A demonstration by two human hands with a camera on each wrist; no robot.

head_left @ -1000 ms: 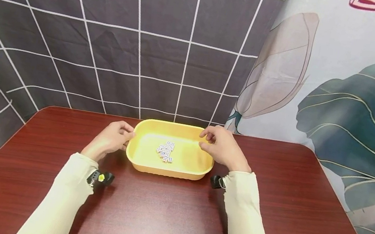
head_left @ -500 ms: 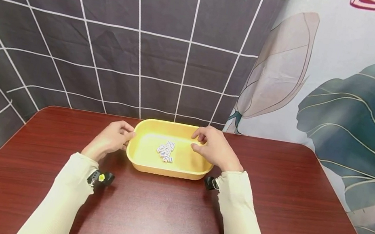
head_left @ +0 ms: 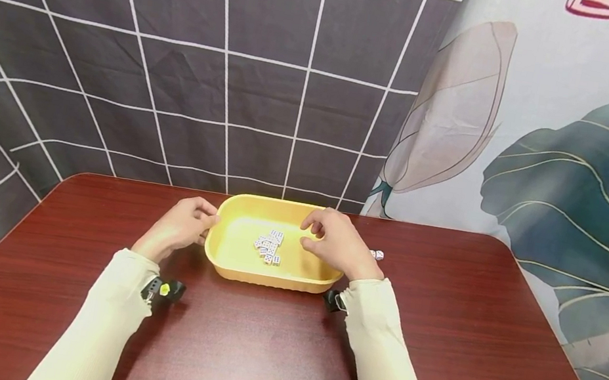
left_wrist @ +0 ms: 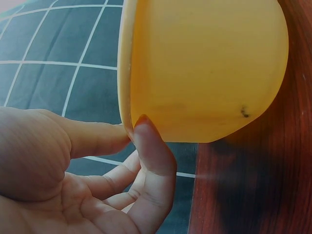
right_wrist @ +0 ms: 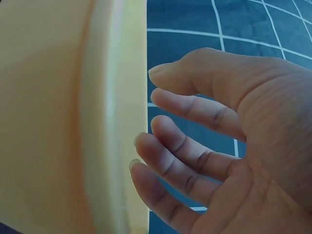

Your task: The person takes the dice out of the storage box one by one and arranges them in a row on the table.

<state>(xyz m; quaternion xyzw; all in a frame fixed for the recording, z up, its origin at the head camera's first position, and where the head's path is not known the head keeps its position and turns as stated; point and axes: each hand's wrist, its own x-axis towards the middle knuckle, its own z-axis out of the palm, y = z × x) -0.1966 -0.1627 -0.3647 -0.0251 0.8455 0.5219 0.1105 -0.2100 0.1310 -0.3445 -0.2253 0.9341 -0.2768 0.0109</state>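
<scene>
In the head view a shallow yellow plastic tray (head_left: 266, 280) stands near the table's far edge, and a small cluster of white dice (head_left: 269, 247) lies on its floor. My left hand (head_left: 179, 228) pinches the tray's left rim between thumb and forefinger, which the left wrist view shows close up on the tray wall (left_wrist: 209, 63). Over the tray's right end hovers my right hand (head_left: 336, 243), fingers loosely bent and nothing between them. In the right wrist view its thumb and fingers (right_wrist: 195, 161) are spread apart beside the tray's edge (right_wrist: 129, 97).
A few white dice (head_left: 379, 255) rest on the reddish-brown table (head_left: 440, 318), right of the tray and partly behind my right hand. A dark grid-patterned cloth (head_left: 259, 96) hangs behind the table, with a leaf-printed curtain (head_left: 564, 211) on the right.
My right hand has moved left, farther over the tray, and dice on the table to its right have come into sight. My left hand and the tray stay in place.
</scene>
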